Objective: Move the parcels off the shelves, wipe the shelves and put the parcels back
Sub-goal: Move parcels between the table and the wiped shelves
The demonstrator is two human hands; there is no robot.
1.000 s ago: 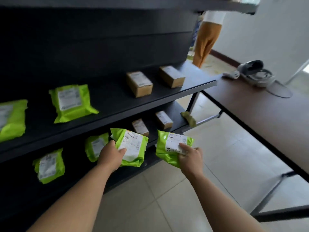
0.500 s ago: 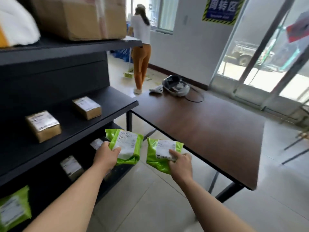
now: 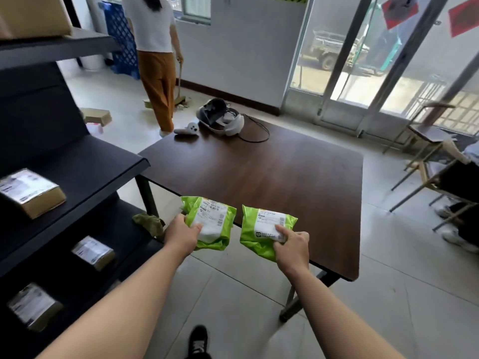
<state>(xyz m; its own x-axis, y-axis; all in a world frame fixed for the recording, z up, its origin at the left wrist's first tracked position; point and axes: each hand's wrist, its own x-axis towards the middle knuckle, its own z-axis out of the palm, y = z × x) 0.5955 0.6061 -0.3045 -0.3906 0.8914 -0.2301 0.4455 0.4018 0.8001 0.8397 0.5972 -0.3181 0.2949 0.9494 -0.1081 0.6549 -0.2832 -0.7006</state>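
From the head camera: both arms reach out in front, and each hand has a parcel. The left hand grips a green parcel from its near left side, thumb lying on the white label. The right hand pinches a second green parcel at its near corner, with the thumb on the label and the fingers curled beneath. The two bags sit side by side with a narrow gap between them, right at the near edge of the dark wooden desk. Whether they touch the top, I cannot tell.

Off to the left stand the black shelves. A brown box parcel lies on the middle shelf, and two smaller boxes lie on the shelf below. A crumpled green cloth rests at that lower shelf's right end, just beside the left wrist. Up top, a large cardboard box sits on the highest shelf.

At the far end of the desk lie a white headset, a controller just left of it, and a looping black cable. Beyond, a person in orange trousers stands with their back turned. To the right are glass doors and a chair. One black shoe shows on the tiled floor at the bottom.
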